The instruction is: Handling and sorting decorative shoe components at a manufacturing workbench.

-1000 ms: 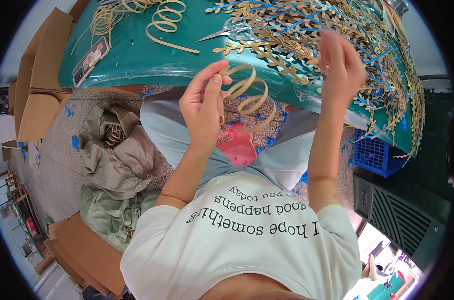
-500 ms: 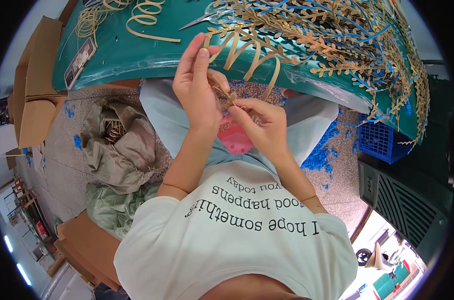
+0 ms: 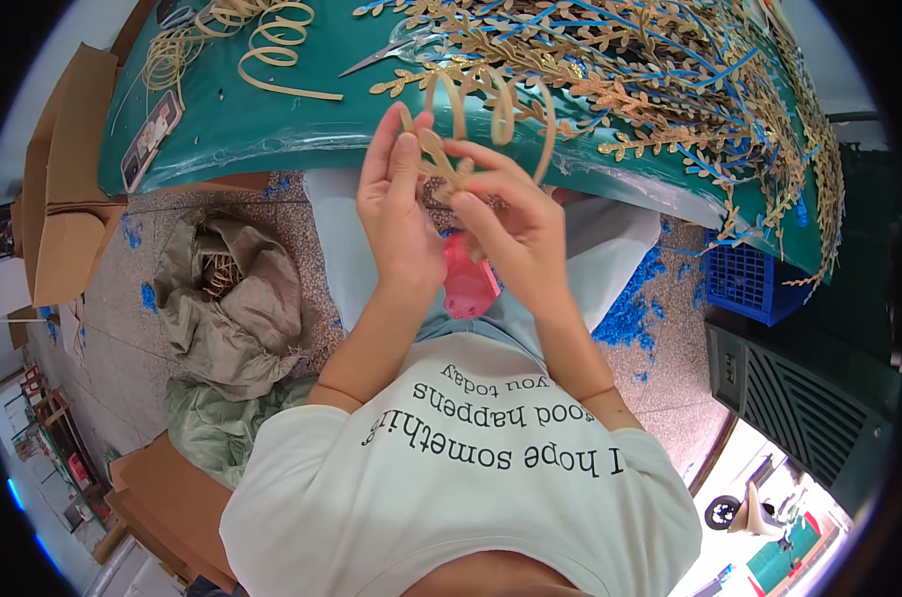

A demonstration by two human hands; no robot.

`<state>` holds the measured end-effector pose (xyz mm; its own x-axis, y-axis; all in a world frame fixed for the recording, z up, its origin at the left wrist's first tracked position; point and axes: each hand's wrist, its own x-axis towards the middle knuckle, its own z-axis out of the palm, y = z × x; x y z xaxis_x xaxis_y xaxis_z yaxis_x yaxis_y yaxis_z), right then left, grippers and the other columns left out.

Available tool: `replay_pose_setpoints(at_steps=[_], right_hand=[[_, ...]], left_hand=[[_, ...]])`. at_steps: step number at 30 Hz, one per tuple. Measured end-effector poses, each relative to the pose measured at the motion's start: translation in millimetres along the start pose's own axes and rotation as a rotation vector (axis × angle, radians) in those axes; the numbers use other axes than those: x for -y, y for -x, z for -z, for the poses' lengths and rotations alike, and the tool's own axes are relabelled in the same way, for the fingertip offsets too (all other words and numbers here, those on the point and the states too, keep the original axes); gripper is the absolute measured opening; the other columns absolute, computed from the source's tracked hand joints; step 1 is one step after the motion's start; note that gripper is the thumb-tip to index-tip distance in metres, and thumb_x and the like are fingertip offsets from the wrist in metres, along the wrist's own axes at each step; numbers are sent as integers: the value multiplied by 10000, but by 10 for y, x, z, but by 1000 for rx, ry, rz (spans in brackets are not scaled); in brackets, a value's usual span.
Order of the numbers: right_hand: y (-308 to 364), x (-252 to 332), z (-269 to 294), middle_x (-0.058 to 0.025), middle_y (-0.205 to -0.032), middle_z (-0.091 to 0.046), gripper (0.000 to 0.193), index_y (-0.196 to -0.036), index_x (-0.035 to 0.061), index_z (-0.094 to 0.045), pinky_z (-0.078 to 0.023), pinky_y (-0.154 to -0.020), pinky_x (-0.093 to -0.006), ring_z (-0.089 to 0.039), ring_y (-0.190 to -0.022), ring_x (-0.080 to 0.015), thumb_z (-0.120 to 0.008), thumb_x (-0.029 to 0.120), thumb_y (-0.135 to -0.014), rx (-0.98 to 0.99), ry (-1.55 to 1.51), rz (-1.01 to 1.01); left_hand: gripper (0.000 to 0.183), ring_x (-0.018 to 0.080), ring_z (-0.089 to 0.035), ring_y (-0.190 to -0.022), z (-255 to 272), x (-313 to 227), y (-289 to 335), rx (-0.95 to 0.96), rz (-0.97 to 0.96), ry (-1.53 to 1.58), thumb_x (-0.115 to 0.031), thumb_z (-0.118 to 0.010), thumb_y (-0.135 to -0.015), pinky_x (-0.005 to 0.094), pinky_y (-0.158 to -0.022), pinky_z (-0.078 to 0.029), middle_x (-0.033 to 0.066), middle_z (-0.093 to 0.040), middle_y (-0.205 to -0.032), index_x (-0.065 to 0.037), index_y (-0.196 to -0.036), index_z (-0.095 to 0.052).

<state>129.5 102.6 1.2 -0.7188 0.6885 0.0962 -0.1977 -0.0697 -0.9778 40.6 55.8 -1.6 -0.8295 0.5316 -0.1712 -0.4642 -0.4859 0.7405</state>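
A pale coiled strip [image 3: 504, 129] is in the person's two hands, its loops standing out over the near edge of the green surface [image 3: 212, 119]; whether they touch it is hard to tell. At the strip's left end, the left hand [image 3: 401, 214] pinches it between thumb and forefinger. Just below the strip, the right hand [image 3: 511, 224] has its fingertips closed around a small tan leaf sprig [image 3: 434, 146], which meets the left fingers.

Beyond the strip and to its right, gold leafy garlands [image 3: 650, 80] with blue strands lie heaped on the surface. Beyond it to the left are scissors [image 3: 376, 57], their blades pointing left; farther left come another coil [image 3: 297, 95] and, near the edge, a phone [image 3: 153, 142].

Below the strip, a pink container [image 3: 469, 284] shows between the person's legs. Lower left of the strip, a grey-brown sack [image 3: 227, 318] stands on the floor, its mouth gaping. Lower right of the strip are blue scraps [image 3: 625, 318] on the floor and, farther right, a blue crate [image 3: 744, 284].
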Motion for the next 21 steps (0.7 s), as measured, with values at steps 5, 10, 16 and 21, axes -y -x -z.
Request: replay_pose_setpoints(at_steps=[5, 10, 16, 21], right_hand=[[-102, -100, -30, -90, -985, -587, 129, -958, -18, -582, -454, -488, -192, -582, -727, -88, -569, 27, -837, 31, -47, 7], [-181, 33, 257, -75, -814, -609, 129, -927, -6, -578, -454, -467, -218, -579, -660, -115, -536, 100, -868, 145, -192, -266], [-260, 252, 377, -144, -809, -601, 178, -830, 11, -561, -435, -433, -218, -568, -602, -152, -512, 174, -880, 265, -347, -384], [-295, 326, 383, -156, -827, -596, 310, -744, 32, -544, -491, -507, -277, -581, -641, -180, -451, 280, -907, 370, -390, -517]], left_hand=[[449, 110, -567, -902, 16, -7, 98, 39, 61, 130, -108, -529, -889, 240, -736, -471, 109, -553, -1127, -30, -1301, -371], [330, 97, -569, -810, 254, -111, -15, 395, -41, -357, -41, -566, -851, 219, -695, -462, 76, -625, -989, -25, -1178, -524], [223, 128, -572, -671, 252, -431, -231, 660, -667, -894, 18, -641, -733, 222, -592, -455, 53, -661, -807, -44, -946, -665], [182, 156, -573, -621, 182, -484, -402, 705, -932, -898, -5, -688, -667, 233, -540, -446, 46, -654, -755, -51, -842, -677]])
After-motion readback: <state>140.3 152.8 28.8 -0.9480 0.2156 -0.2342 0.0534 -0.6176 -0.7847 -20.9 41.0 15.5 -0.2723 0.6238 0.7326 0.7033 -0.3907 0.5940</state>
